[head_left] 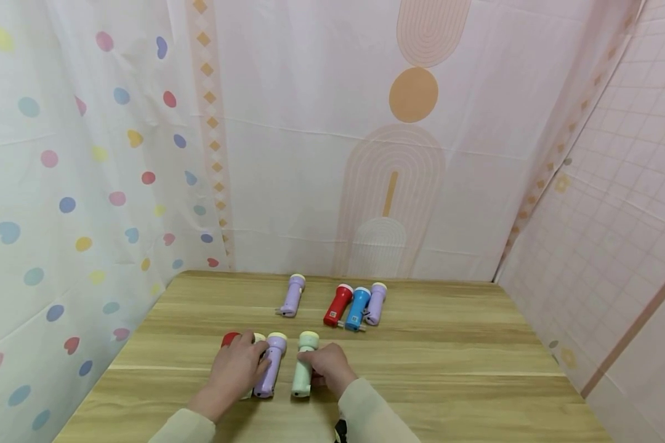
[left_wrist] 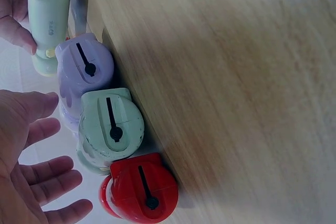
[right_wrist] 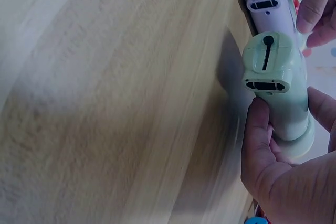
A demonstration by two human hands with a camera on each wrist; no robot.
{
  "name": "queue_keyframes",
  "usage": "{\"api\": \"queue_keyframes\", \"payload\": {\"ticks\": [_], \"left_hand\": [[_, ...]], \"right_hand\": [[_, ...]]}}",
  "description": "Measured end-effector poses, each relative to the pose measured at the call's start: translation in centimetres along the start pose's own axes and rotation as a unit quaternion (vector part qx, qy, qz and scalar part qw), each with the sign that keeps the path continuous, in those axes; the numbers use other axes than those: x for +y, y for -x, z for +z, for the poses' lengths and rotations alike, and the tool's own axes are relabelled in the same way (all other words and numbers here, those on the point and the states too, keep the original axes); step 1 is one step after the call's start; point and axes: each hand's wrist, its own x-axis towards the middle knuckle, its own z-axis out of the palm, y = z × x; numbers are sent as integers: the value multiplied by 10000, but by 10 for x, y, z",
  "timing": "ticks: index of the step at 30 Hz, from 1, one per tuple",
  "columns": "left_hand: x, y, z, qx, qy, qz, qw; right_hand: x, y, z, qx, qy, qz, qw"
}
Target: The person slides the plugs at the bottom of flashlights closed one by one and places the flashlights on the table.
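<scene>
A pale green flashlight (head_left: 302, 383) is pinched by my right hand (head_left: 331, 367), thumb on one side and fingers on the other in the right wrist view. My left hand (head_left: 235, 368) hovers over a row of flashlights, its fingers spread in the left wrist view. That row holds a purple flashlight (left_wrist: 84, 64), a second pale green flashlight (left_wrist: 111, 124) and a red flashlight (left_wrist: 144, 190), side by side. From the head view, the left hand hides most of the red and second green ones. A gap separates the held flashlight from the purple one.
Farther back on the wooden table (head_left: 449, 357) lie a lone purple flashlight (head_left: 293, 296) and a cluster of red (head_left: 338, 305), blue (head_left: 358, 307) and purple (head_left: 376, 303) flashlights. Patterned curtains (head_left: 288, 184) enclose the table behind and at both sides.
</scene>
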Motion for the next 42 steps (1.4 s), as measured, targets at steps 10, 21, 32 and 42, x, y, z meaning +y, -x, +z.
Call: {"api": "queue_keyframes", "payload": {"ticks": [10,21,32,42], "left_hand": [[0,1,-1,-192,-22,12,9998],[1,3,-3,-525,89,-122,9985],[-2,6,1,-494,90,-147,9986],[1,6,-1,-524,78,-143,9985]], "right_hand": [[1,2,11,66,-27,33,10000],[7,-8,22,288,225,34,9993],[4,-4,23,315,612,14,9976],[3,-1,20,255,770,-88,9967]]}}
